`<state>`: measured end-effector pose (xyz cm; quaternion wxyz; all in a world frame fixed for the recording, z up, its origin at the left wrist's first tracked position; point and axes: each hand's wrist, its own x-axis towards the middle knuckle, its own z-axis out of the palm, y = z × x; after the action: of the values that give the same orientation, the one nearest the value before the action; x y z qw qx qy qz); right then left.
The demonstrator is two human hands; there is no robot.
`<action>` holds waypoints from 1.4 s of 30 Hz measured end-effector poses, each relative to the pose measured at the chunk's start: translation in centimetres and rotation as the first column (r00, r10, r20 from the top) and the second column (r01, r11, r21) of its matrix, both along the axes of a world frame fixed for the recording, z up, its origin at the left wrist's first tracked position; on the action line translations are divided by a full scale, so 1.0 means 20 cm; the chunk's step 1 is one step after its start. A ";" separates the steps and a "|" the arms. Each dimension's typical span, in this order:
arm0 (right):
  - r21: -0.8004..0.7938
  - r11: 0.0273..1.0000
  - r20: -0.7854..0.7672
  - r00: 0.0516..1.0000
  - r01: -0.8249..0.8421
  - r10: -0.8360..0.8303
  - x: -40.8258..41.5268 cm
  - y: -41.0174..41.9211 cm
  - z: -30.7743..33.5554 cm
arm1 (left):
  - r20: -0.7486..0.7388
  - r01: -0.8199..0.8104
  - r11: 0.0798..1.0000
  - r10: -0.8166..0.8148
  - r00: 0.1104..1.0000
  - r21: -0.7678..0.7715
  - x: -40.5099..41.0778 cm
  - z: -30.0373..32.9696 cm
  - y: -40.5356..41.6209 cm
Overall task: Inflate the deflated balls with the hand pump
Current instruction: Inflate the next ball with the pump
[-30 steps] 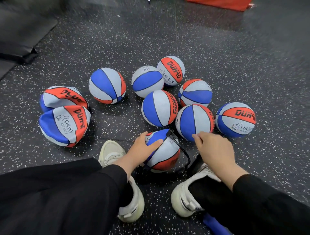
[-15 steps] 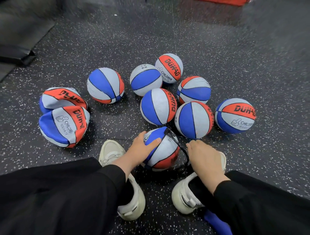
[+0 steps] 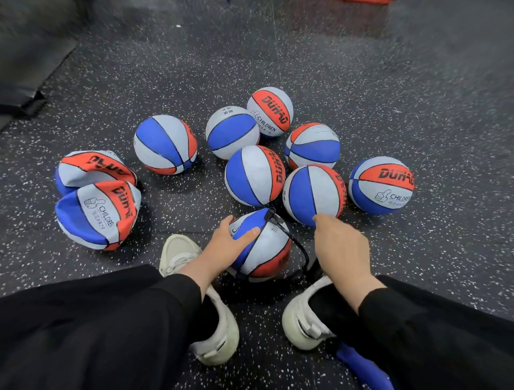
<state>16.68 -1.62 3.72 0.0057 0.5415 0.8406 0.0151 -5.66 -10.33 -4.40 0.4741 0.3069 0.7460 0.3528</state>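
Matt, pebbly rubber on the red, white and blue basketballs [image 3: 254,175], crumpled like cloth on the two flat ones [image 3: 97,214]. Dark speckled rubber floor [image 3: 417,97], grainy. Scuffed off-white shoes [image 3: 214,328]. Thin black smooth hose [image 3: 299,247].

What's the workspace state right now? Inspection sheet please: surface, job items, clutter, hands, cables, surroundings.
Surface: dark speckled rubber floor, seams visible.
Job's things: ball being pumped sits between two white shoes, black hose plugged into its top. Seven round balls lie beyond it, nearest one by the right hand. Two collapsed balls at left, touching each other.
Clutter: blue object at bottom edge, possibly part of the pump; cannot tell.
Hands: left hand rests on the ball being pumped; right hand is fisted over something hidden, presumably the pump handle.
Cables: nothing seen apart from the hose.
Surroundings: dark mat far left, red object at top edge.
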 end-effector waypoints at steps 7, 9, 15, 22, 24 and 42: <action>-0.088 0.994 0.044 0.997 -0.066 0.070 0.05 -0.03 -0.12 | 0.059 0.006 1.000 -0.007 0.998 0.016 -0.02 0.03 -0.03; -0.040 0.995 0.025 0.996 -0.089 0.091 0.04 0.02 -0.05 | 0.080 0.009 1.000 -0.011 0.997 0.024 -0.01 0.04 -0.03; 0.170 0.981 -0.041 0.994 -0.095 0.103 -0.04 0.16 0.15 | 0.104 -0.028 0.999 0.024 0.994 0.035 -0.02 0.02 -0.02; -0.068 0.997 0.043 0.999 -0.019 0.022 0.02 -0.04 -0.10 | 0.058 0.004 1.000 -0.005 0.998 0.018 0.00 0.04 -0.02; -0.098 0.994 0.058 0.997 -0.053 0.059 0.03 -0.04 -0.13 | 0.055 0.013 1.000 -0.014 0.998 0.018 -0.01 0.05 -0.03; -0.076 0.997 -0.048 0.999 0.000 -0.004 0.07 -0.08 -0.12 | -0.017 0.027 0.999 -0.027 0.999 -0.025 -0.01 0.03 -0.01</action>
<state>18.10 -3.27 1.27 0.0060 0.5419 0.8399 -0.0296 -5.77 -10.55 -3.82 0.4759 0.3141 0.7503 0.3345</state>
